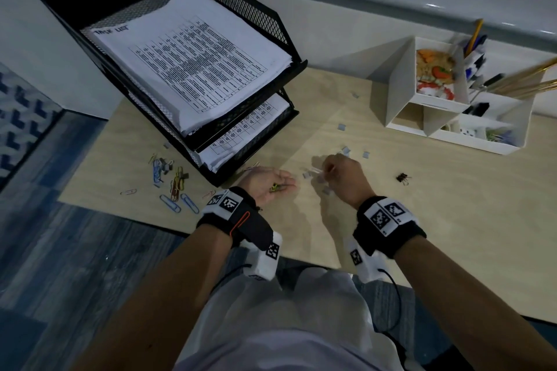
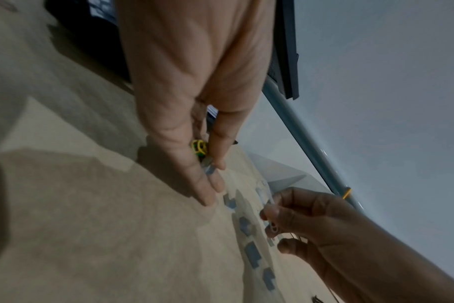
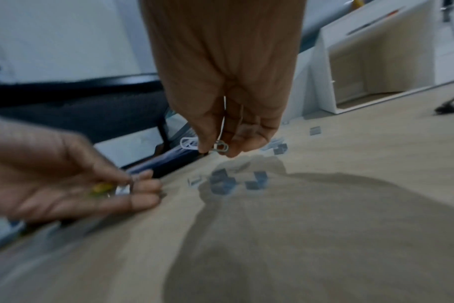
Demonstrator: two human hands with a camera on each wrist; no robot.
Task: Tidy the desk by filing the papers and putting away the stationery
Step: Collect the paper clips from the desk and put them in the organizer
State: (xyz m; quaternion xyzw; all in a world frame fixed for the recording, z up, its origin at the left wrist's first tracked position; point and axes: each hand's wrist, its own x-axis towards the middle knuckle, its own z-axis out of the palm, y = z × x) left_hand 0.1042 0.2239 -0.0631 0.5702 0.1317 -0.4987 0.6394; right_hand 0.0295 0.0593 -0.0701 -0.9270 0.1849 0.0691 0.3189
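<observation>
My left hand [image 1: 281, 185] rests palm up on the wooden desk [image 1: 422, 220], its fingers curled round yellow and green paper clips [image 2: 200, 146] and a grey staple strip [image 2: 210, 169]. Just to its right, my right hand [image 1: 327, 170] hovers low over the desk and pinches a silver paper clip [image 3: 220, 146] between thumb and fingertips, with a white clip [image 3: 188, 142] beside it. Small grey staple strips [image 1: 307, 175] lie scattered under and around the right hand. The papers [image 1: 193, 60] lie stacked in the black mesh tray [image 1: 259, 6].
A heap of coloured paper clips [image 1: 173, 179] lies left of the tray's front corner. A black binder clip [image 1: 402, 178] sits right of my right hand. The white desk organiser [image 1: 398, 90] with pens stands at the back right. The desk's front edge runs just below my wrists.
</observation>
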